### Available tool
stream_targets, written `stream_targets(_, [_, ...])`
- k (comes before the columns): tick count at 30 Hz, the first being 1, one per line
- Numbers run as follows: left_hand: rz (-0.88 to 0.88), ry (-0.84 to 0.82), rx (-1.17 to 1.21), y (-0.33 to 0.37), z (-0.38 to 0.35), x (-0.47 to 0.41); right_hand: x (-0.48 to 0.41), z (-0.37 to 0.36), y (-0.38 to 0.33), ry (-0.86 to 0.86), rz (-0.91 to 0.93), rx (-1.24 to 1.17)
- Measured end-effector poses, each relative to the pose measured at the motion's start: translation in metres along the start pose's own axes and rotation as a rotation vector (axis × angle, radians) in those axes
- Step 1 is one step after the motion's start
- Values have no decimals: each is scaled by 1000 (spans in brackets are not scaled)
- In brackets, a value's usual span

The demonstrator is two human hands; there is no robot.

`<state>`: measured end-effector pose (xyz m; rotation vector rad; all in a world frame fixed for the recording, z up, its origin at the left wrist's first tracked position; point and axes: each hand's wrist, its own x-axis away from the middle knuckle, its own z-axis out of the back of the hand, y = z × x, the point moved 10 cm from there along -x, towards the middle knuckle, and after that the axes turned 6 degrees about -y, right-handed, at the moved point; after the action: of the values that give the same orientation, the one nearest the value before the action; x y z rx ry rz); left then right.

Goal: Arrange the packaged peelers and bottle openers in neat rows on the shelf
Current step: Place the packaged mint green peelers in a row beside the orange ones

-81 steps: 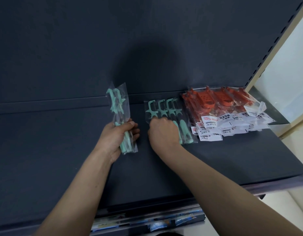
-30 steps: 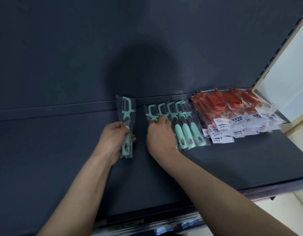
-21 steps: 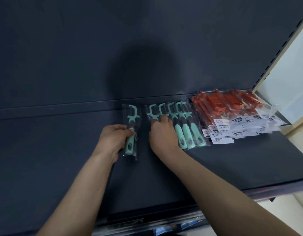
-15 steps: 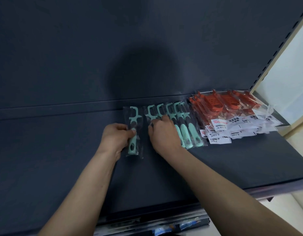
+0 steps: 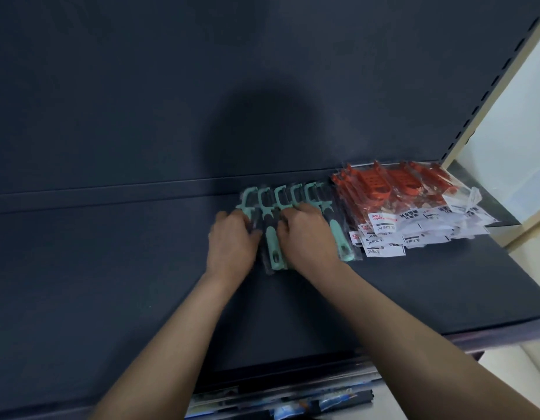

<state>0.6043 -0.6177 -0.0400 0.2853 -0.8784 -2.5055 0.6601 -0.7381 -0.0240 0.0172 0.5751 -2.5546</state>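
Several mint-green peelers in clear packets [image 5: 273,253] lie side by side on the dark shelf [image 5: 111,283], heads toward the back. My left hand [image 5: 232,242] curls over the leftmost packet and presses it against the row. Over the middle of the row lies my right hand [image 5: 308,237], fingers bent onto the packets; the rightmost peeler [image 5: 338,241] shows beside it. To the right, touching the row, is an overlapping pile of orange-red packaged tools with white labels [image 5: 393,192].
The dark back panel [image 5: 171,86] rises right behind the packets. A slotted cream upright [image 5: 490,86] bounds the shelf on the right. The shelf's front lip [image 5: 490,331] runs below my arms, with more packaged goods on a lower level [image 5: 293,401].
My left hand carried one green peeler packet rightward and laid it against the row, closing the gap. My right hand stayed on the row. The orange pile has not moved.
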Motion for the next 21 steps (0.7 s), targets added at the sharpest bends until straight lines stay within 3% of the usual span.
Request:
stream_targets(5, [-48,-22,92,-6,5,-2,1,6,12,-12,-10,11])
stream_targets(11, [-85,-138,25,-8,-4,1,2,2,25,-96,-22,24])
stream_targets(21, [-111,-64,45,3,-7,-5,2,-2,28,-142,-10,14])
